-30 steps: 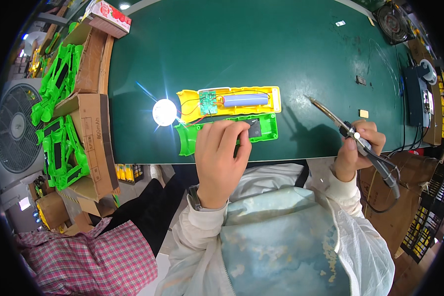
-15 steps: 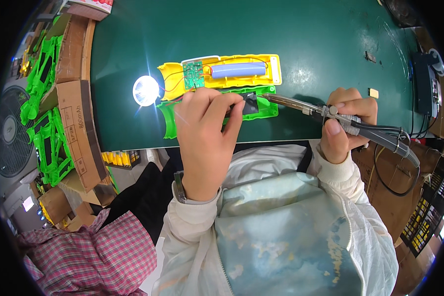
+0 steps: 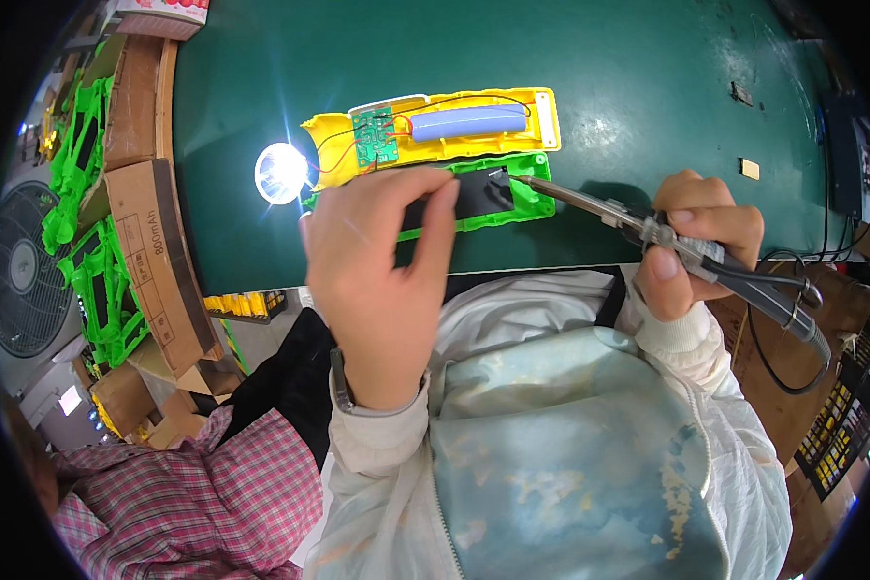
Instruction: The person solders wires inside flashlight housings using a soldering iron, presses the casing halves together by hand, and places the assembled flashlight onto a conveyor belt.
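Observation:
My right hand (image 3: 701,242) is closed around a soldering iron (image 3: 590,205) with a cable and a thin tube clamped along it. Its tip reaches the right end of a black flat panel (image 3: 483,193), set in a green plastic half-shell (image 3: 534,201). My left hand (image 3: 377,251) hovers over the shell's left part, thumb and forefinger pinched; anything between them is hidden. Just beyond lies a yellow half-shell (image 3: 333,145) with a blue cylindrical battery (image 3: 469,122) and a green circuit board (image 3: 375,140). Thin wires run from the board to a lit round lamp head (image 3: 281,174) at the left.
Cardboard boxes (image 3: 155,261) with green plastic frames (image 3: 92,280) stand left of the green table (image 3: 628,77). A small yellowish block (image 3: 749,168) and a dark device (image 3: 846,159) are at the right. A person in a checked shirt (image 3: 203,483) sits at lower left, near a fan (image 3: 29,271).
My left hand has shifted left, uncovering more of the black panel. The soldering iron's tip stays near the panel's right end. The yellow shell and its board sit slightly differently.

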The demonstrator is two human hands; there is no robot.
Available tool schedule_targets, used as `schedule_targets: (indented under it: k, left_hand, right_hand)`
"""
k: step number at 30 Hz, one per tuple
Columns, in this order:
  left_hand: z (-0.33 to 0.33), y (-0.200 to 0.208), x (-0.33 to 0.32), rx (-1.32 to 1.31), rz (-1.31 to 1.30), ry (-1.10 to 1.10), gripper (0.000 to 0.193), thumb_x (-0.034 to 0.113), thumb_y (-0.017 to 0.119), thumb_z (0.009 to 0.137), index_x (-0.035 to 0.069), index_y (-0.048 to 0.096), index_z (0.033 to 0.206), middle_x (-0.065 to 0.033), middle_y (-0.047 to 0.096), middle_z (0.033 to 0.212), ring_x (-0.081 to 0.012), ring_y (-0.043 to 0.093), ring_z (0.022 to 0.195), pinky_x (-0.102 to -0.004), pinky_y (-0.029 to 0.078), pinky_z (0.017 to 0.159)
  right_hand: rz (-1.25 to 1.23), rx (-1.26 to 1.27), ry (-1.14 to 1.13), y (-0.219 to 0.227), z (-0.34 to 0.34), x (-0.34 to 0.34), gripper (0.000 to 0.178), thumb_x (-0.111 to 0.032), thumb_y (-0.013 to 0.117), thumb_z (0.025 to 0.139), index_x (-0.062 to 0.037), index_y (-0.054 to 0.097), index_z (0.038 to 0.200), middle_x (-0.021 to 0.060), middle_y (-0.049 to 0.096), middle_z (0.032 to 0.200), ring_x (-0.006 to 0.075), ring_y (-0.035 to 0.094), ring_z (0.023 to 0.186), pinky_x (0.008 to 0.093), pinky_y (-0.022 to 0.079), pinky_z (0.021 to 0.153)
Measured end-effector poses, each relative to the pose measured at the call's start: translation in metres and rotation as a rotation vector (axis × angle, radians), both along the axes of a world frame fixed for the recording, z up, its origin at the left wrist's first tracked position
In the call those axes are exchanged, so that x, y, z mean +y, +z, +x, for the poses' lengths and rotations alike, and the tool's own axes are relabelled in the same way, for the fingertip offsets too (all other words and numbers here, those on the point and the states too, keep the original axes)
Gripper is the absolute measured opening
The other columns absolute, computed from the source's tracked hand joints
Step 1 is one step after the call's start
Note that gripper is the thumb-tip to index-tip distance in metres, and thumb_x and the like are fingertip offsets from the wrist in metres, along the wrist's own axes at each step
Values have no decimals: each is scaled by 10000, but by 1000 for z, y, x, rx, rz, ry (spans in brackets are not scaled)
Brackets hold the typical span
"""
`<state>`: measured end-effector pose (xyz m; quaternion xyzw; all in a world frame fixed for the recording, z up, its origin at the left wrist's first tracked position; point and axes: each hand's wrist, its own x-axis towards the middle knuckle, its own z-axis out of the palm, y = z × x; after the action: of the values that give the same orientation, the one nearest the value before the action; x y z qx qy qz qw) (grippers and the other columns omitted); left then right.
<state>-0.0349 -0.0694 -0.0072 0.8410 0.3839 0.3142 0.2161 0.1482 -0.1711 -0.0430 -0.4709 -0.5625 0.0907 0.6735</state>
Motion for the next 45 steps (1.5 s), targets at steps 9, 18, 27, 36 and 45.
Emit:
schedule_targets:
  k: [9,18,27,36,45]
  left_hand:
    - [-10,31,1,-501,-333,301,163,-5,649,799,0,576,946,-2,580,777,-23,451,619,-154,315,523]
    - [-12,32,9,-824,-590,117,174,65,616,839,6,530,979,-73,615,832,-40,459,607,-157,324,511]
    - [-18,27,16,-1014,-790,59,144,98,573,862,19,539,978,-58,585,839,-65,400,586,-208,327,527]
    - [-20,22,20,-1078,-876,-44,127,140,518,891,24,528,941,3,459,744,-67,382,671,-227,315,587]
    - [-19,18,17,-1120,-938,-55,135,152,518,877,23,522,913,10,440,722,-67,385,682,-231,319,628]
  right_hand:
    - [48,22,-33,1,1,-4,320,-102,663,693,-33,430,901,93,515,740,147,446,526,290,369,503]
    - [66,19,-55,-3,0,-2,309,-94,664,693,-32,434,890,89,507,715,146,446,530,289,368,507]
    - [70,19,-60,-3,-1,-2,291,-92,655,702,-27,436,882,85,498,721,141,441,538,284,369,508]
    - [78,26,-65,-5,-3,1,274,-81,640,702,-23,439,878,81,490,709,134,437,531,272,361,500]
    - [76,12,-71,-5,-3,2,265,-69,634,704,-22,445,883,76,486,700,134,440,536,268,360,502]
